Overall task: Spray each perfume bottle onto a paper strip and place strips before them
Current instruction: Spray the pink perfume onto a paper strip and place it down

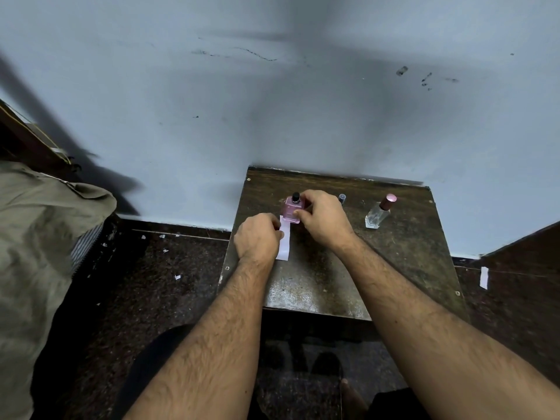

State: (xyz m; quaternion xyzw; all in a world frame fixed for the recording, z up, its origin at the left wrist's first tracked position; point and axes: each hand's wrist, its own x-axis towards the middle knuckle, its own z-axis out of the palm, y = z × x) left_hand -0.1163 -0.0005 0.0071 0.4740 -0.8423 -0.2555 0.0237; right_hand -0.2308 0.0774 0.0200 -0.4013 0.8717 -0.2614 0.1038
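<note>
R hand [322,218] wrapped round the pink perfume bottle [292,211], fingers curled on its right side, bottle upright on the tabletop [318,286] w/ black sprayer head [295,197] up top. L hand [257,237] pinching the white paper strip [285,241] at its far end, just in front of the bottle, approx touching its base. Strip's long axis runs 12-to-6, far end tucked at the bottle, near end pointing back at me; looks flat on the wood or nearly so, can't say for sure.

Progress, my read: early. This is bottle no. 1, far left of the row. Whether it's been sprayed already I can't tell, no mist, no wet patch visible. At 3 o'clock from it, a small bottle w/ clear cap [341,199], mostly hidden behind the R hand, then further toward 3 a clear glass bottle w/ rose cap [378,214], leaning a bit. Neither has a strip before it. So two left, probably. One spare-looking white strip [484,277] sits off the tabletop at 3 o'clock, on the dark surface there.
</note>
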